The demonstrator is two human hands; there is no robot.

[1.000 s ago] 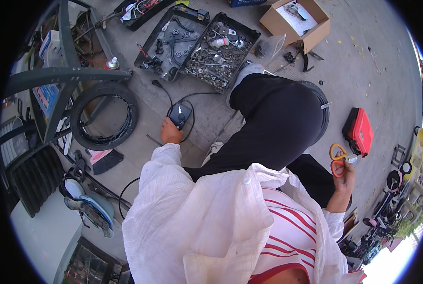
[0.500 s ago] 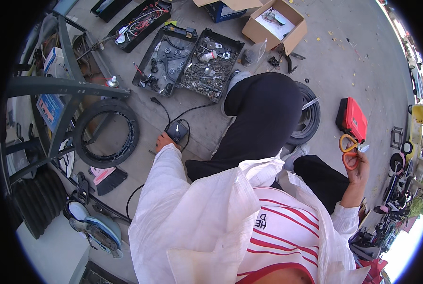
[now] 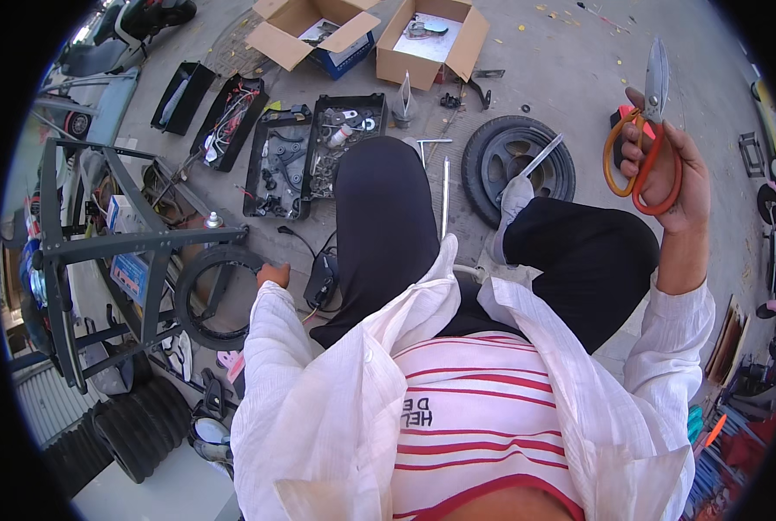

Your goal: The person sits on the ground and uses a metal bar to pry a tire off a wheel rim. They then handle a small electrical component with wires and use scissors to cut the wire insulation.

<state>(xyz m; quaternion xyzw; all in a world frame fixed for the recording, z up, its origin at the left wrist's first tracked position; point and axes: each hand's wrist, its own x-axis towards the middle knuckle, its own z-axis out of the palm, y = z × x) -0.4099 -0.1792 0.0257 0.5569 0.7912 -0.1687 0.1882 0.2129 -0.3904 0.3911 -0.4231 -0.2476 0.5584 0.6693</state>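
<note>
My right hand (image 3: pixel 670 169) is raised, wrapped round the orange and yellow handles of scissors (image 3: pixel 653 87), whose silver blades point up. My left hand (image 3: pixel 273 274) is low beside the right edge of a loose black tyre (image 3: pixel 192 304), left of a black device (image 3: pixel 323 280) with cables; its fingers are too small and turned away to tell what they hold, if anything. My dark-trousered legs are bent. A wheel with tyre (image 3: pixel 488 143) lies beyond my right foot, and a metal bar (image 3: pixel 445 195) is beside my knee.
Open trays of small parts (image 3: pixel 275 165), cable bins (image 3: pixel 227 122) and cardboard boxes (image 3: pixel 405 65) are ahead. A dark metal frame (image 3: pixel 101 243) stands left, with stacked black rolls (image 3: pixel 140 430) below. A red case (image 3: pixel 620 114) is behind my right hand; scooters (image 3: pixel 770 208) line the right.
My right hand has lifted the scissors forward and up, turning the blades upward. My left hand has come away from the black device toward the loose tyre. The view has shifted.
</note>
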